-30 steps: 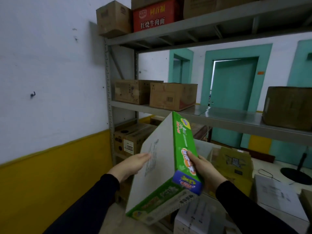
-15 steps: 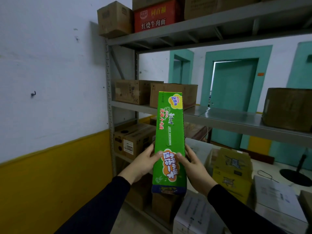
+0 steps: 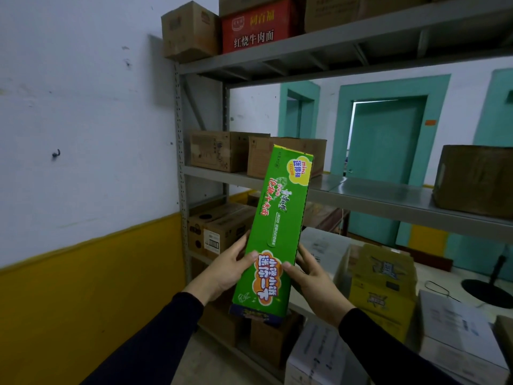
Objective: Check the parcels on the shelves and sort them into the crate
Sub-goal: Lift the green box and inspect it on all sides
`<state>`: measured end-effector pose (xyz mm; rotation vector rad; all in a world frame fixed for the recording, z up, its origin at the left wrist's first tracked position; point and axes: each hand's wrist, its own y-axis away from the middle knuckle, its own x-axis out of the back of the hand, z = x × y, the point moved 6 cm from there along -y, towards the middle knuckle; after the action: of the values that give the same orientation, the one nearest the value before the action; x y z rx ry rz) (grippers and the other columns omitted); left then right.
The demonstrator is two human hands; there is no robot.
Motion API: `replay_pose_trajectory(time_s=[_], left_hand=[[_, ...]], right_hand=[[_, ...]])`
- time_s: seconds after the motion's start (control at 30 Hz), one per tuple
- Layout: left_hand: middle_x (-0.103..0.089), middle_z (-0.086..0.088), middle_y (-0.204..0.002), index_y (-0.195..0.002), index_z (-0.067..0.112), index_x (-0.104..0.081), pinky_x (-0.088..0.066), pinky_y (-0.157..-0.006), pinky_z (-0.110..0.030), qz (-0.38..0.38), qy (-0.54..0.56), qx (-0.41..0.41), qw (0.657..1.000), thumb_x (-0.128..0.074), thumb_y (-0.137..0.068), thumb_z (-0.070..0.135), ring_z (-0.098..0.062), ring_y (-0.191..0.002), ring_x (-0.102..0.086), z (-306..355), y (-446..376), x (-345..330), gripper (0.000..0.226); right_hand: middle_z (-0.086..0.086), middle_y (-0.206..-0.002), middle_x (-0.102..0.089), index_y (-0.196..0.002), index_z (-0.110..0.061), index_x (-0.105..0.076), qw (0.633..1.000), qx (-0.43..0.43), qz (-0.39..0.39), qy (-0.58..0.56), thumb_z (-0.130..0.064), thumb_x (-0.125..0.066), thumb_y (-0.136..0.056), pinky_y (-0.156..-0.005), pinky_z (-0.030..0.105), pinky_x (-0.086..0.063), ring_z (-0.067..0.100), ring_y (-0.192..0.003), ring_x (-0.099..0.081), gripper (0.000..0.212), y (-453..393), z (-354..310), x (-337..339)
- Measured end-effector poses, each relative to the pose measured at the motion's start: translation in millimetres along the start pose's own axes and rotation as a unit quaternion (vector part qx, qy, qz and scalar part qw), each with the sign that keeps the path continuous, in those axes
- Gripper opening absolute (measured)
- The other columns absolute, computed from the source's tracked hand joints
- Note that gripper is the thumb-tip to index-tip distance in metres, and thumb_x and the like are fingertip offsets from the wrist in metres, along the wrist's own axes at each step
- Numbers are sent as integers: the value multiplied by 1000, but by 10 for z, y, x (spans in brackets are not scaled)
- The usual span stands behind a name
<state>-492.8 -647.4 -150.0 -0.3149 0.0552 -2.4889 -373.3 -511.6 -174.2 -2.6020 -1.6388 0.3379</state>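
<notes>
Both hands' fingers [image 3: 251, 257] grip green box [image 3: 274, 223] before brown-carton-laden shelves [image 3: 361, 194]

I log a grey metal shelving rack [image 3: 327, 194]. Top shelf: a plain brown cardboard carton [image 3: 188, 31] touching a red carton with yellow and white print [image 3: 258, 26]. Middle shelf: two brown cartons [image 3: 219, 151] side by side, a larger brown box [image 3: 474, 179] well apart at right.

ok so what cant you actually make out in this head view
- Crate: not in the head view at all.
- Green box: back face hidden by its own front; small print too small.
- Left hand, right hand: fingers hidden behind the box.
- Top shelf boxes: cut off by the upper edge.
</notes>
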Motion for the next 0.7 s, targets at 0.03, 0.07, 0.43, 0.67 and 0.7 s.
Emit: replay_pose_trajectory(time_s=[0.03, 0.07, 0.43, 0.67, 0.7], left_hand=[[-68, -2, -125, -153, 40, -26, -58, -90, -45, 1, -9, 0, 1000, -53, -101, 29, -22, -101, -72, 15, -5, -1, 59], [-69, -1, -124, -153, 40, -26, -58, -90, -44, 4, -16, 1, 1000, -52, -102, 30, -21, -100, -72, 32, -8, -3, 58], [-46, 5, -147, -151, 20, -40, -34, -104, -26, 44, -41, 34, 998, -38, -106, 38, -11, -133, -44, 100, 1, -76, 48], [-57, -6, -134, -134, 19, -50, -48, -93, -35, 186, -148, 127, 963, -42, -104, 45, -17, -104, -58, -372, 132, 646, 41], [-52, -10, -142, -141, 14, -46, -46, -99, -38, 204, -150, 156, 955, -43, -103, 48, -24, -114, -57, -438, 181, 753, 51]], right_hand=[[-2, -141, -59, -150, -35, -35, 1000, -2, 2, 0, -11, -59, -99, -85, 26, -58, 15, -117, -66, 61, -2, -4, -9], [-4, -137, -62, -149, -35, -36, 1000, -3, 3, 2, -13, -57, -100, -80, 23, -57, 12, -112, -68, 58, 1, -16, -32], [16, -97, -78, -137, -20, -52, 985, -98, 94, -108, -24, -58, -101, -68, 44, -63, 29, -72, -75, 37, -126, 123, 137], [13, -75, -76, -106, -6, -65, 963, -99, 106, -229, -40, -50, -103, -44, 31, -57, 21, -53, -72, 37, -72, -69, 406], [12, -72, -75, -103, -6, -66, 962, -94, 105, -235, -41, -50, -102, -44, 30, -57, 21, -53, -71, 38, -79, -80, 462]])
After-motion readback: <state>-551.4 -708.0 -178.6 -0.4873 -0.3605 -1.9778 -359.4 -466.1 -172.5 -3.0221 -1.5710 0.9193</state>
